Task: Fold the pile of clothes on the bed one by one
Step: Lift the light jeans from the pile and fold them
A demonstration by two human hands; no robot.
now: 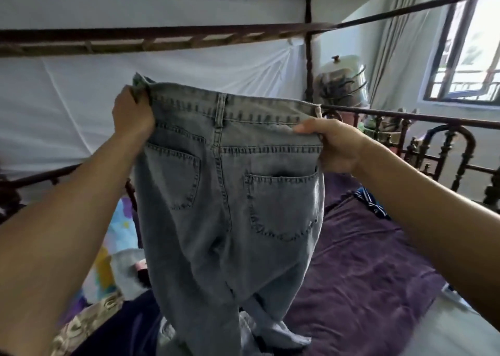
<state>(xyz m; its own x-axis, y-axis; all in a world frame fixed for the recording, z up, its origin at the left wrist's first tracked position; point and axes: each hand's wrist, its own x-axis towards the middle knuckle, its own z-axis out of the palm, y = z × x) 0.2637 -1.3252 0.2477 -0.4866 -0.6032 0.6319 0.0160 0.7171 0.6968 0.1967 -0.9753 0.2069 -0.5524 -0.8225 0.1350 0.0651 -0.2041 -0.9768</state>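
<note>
A pair of light blue jeans (227, 193) hangs in the air in front of me, back pockets facing me, its legs trailing down onto the bed. My left hand (132, 114) grips the left end of the waistband. My right hand (335, 144) pinches the right end of the waistband, thumb on top. Below and to the left lies a pile of clothes (119, 263) in grey, patterned and bright colours, partly hidden by the jeans and my left arm.
The bed has a purple sheet (365, 269). A blue striped garment (370, 201) lies at its far right. A dark metal bed frame (446, 144) runs behind, with white netting (67, 106) on the left. A window (473, 47) is at the upper right.
</note>
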